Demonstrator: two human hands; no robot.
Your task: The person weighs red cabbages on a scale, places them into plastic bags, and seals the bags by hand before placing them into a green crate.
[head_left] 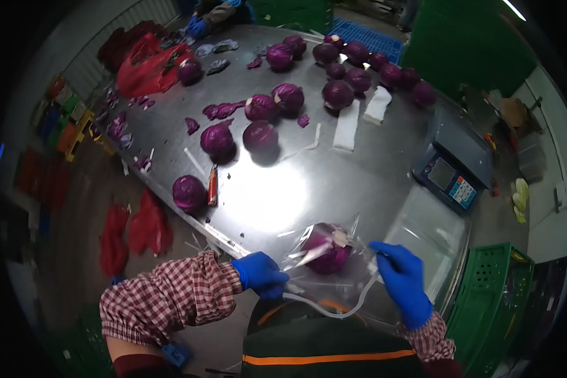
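Observation:
A purple cabbage (326, 250) lies inside a clear plastic bag (296, 255) at the near edge of the metal table. My left hand (261, 274), in a blue glove, is closed on the bag's left side. On the right, my right hand (402, 277), also blue-gloved, pinches the opposite side of the bag. Between both hands the bag's whitish rim (334, 314) hangs in a curve toward my body. The cabbage's pale stem end faces up and to the right.
More purple cabbages (260, 140) stand across the metal table (372, 183), with a red-handled tool (213, 186) at left. A scale (453, 164) and clear bags (428, 220) are at right. Green crate (485, 283) stands below. A co-worker's gloved hand (198, 27) is at the far edge.

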